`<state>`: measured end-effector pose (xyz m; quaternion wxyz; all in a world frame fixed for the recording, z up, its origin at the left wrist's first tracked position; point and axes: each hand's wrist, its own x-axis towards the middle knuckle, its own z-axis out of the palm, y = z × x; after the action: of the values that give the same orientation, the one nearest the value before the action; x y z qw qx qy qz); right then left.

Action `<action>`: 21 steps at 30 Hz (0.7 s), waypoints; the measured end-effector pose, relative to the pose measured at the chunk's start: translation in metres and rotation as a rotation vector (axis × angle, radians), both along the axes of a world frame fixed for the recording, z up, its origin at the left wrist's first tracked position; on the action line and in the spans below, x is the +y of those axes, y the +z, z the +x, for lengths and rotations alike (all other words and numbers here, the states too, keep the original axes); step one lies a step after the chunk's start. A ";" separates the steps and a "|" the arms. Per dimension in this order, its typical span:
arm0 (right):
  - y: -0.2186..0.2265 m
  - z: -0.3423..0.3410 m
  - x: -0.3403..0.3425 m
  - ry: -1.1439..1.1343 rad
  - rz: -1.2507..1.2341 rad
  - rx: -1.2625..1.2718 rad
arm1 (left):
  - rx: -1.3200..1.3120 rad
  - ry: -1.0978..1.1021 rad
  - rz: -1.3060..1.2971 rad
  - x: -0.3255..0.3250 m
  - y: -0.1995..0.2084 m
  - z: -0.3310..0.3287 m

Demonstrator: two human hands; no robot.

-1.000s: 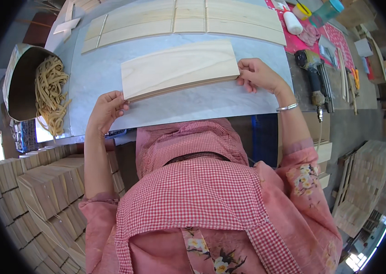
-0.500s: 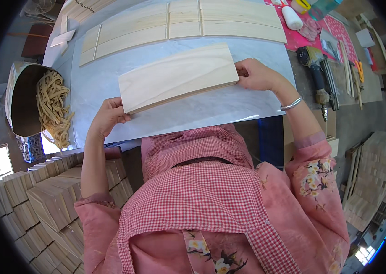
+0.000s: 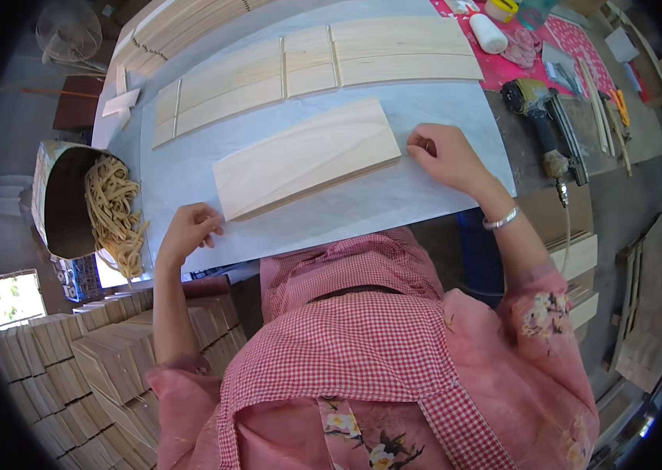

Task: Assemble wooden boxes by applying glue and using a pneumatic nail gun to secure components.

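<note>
A pale wooden board piece (image 3: 307, 160), layered along its near edge, lies slantwise on the marbled tabletop in front of me. My left hand (image 3: 190, 233) hovers by its near left corner, fingers loosely curled and slightly apart, holding nothing. Off the right end is my right hand (image 3: 447, 159), a small gap from the wood. Its thumb and forefinger are bent together in a pinch shape with nothing visible between them. Behind the piece lies a wide panel of pale boards (image 3: 315, 72), crossed by several thin strips.
A tilted metal can (image 3: 68, 200) spills tan rubber-like bands (image 3: 114, 196) at the table's left edge. To the right rest a nail gun (image 3: 538, 125), thin sticks (image 3: 597, 110) and a white bottle (image 3: 488, 34) on pink cloth. Stacked wood (image 3: 123, 352) stands at lower left.
Both hands have let go of the ends of the wooden piece and drawn slightly away. The piece now rests on the tabletop. The whole view has shifted a little.
</note>
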<state>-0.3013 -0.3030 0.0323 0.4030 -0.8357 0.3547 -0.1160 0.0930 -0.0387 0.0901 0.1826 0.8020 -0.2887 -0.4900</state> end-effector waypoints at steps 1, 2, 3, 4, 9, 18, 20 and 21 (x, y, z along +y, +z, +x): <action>0.003 -0.003 0.009 -0.048 -0.030 -0.101 | -0.179 0.008 -0.095 -0.001 0.007 -0.006; 0.006 -0.006 0.021 -0.094 -0.056 -0.201 | -0.356 0.016 -0.188 -0.002 0.016 -0.018; 0.010 -0.007 0.032 -0.138 -0.080 -0.299 | -0.533 0.026 -0.280 -0.003 0.025 -0.031; 0.010 -0.008 0.038 -0.184 -0.105 -0.395 | -0.707 0.032 -0.373 -0.008 0.031 -0.044; 0.003 0.004 0.054 -0.214 -0.289 -0.474 | -0.783 -0.509 -0.834 -0.084 0.030 -0.130; 0.005 0.009 0.056 -0.209 -0.389 -0.412 | -0.730 -0.748 -0.808 -0.161 -0.005 -0.172; 0.007 0.009 0.055 -0.211 -0.393 -0.403 | -0.690 -0.763 -0.787 -0.168 -0.008 -0.172; 0.008 0.008 0.054 -0.195 -0.387 -0.372 | -0.663 -0.737 -0.794 -0.168 -0.010 -0.173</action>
<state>-0.2931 -0.2488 0.0404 0.2810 -0.8234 0.3246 -0.3711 -0.0801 -0.2071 0.0803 0.1863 0.6302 -0.7468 -0.1020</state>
